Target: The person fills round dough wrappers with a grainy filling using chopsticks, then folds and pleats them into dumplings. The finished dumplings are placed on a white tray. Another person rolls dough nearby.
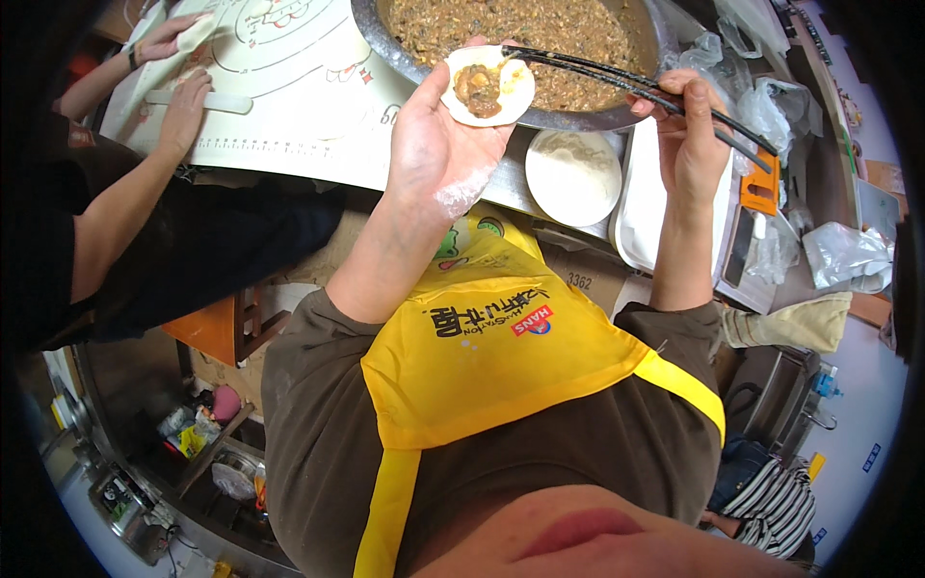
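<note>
On the palm of my left hand lies a round dough wrapper, its edge under my thumb. A lump of brown minced filling sits on the wrapper, with smears toward its right side. White flour dusts the heel of that palm. My right hand grips a pair of black chopsticks, whose tips touch the wrapper's upper right edge. Behind both hands stands a large metal basin of the same brown filling. Below its rim is a white bowl with a pale, powdery-looking inside.
A white tray lies under my right forearm. At left, another person's hands handle dough and a white rolling pin on a printed mat. Plastic bags, an orange object and a phone lie at right.
</note>
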Tool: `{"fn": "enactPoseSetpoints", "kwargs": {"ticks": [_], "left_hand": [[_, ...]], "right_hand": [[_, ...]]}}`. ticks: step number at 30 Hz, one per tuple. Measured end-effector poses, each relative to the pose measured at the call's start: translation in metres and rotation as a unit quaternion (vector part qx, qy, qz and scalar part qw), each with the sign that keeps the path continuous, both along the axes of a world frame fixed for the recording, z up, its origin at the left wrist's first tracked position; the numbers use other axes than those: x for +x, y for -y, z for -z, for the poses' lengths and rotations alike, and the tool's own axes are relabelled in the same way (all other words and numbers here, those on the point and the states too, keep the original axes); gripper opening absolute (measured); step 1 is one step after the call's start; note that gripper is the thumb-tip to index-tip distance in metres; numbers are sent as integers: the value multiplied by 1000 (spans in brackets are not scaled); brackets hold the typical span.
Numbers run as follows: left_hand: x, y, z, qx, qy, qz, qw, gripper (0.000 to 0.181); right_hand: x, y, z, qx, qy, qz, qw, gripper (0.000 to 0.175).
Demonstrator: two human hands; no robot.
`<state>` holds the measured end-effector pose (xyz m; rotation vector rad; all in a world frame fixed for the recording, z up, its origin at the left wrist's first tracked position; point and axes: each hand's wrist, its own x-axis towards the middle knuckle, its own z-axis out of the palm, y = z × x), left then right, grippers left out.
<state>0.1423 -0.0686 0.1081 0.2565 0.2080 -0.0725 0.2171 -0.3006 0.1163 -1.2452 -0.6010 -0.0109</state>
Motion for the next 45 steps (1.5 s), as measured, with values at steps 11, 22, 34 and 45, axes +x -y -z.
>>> {"fn": "enactPoseSetpoints", "kwargs": {"ticks": [11, 22, 34, 45], "left_hand": [[3, -2, 0, -22, 22, -8, 999, 46], [2, -1, -4, -9, 9, -16, 1000, 43], [-2, 0, -2, -12, 29, 2, 1000, 42], [-3, 1, -5, -2, 33, 5, 999, 41]], "right_hand": [[33, 32, -4, 142, -70, 59, 986, 33], [-10, 16, -36, -53, 18, 84, 995, 31], [-3, 2, -6, 17, -126, -74, 989, 30], [-6, 5, -9, 30, -123, -48, 991, 31]]}}
